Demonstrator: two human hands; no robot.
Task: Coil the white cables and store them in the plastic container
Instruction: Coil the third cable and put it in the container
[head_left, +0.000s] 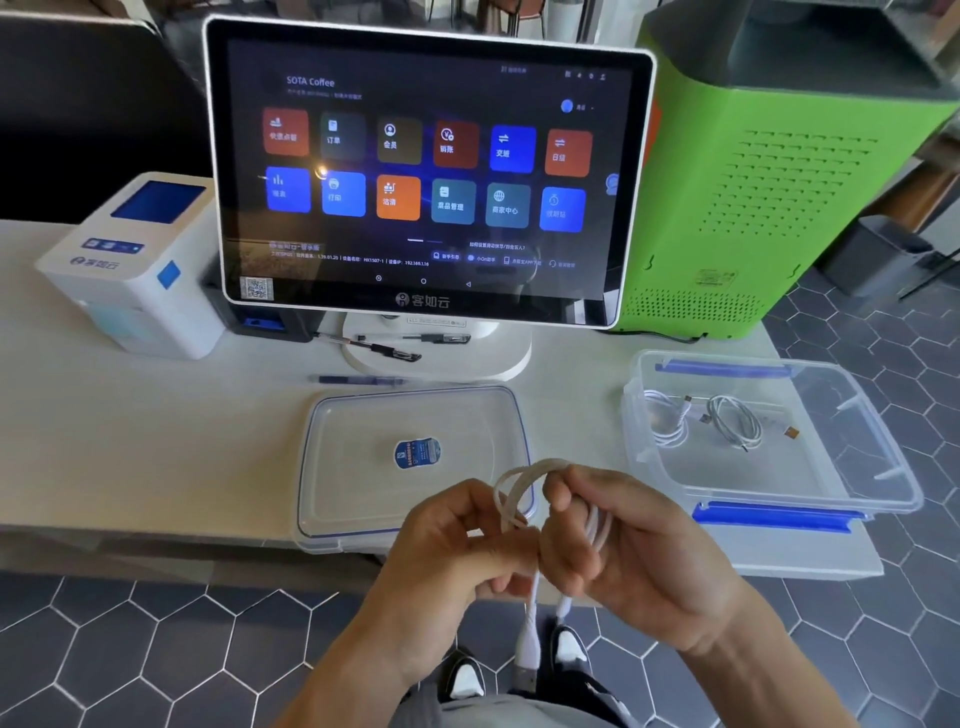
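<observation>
1. Fingers of the left hand and right hand pinch the looped white cable, held just off the table edge.
2. Risk — both plugs dangle free; a loosened pinch could let the coil spring open before reaching the clear plastic container, near on the right.
3. The touchscreen terminal reads "SOTA Coffee".

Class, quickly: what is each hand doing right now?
Left hand: closed, pinching the white cable loop.
Right hand: closed around the same cable's coils, with both plug ends hanging below.
</observation>
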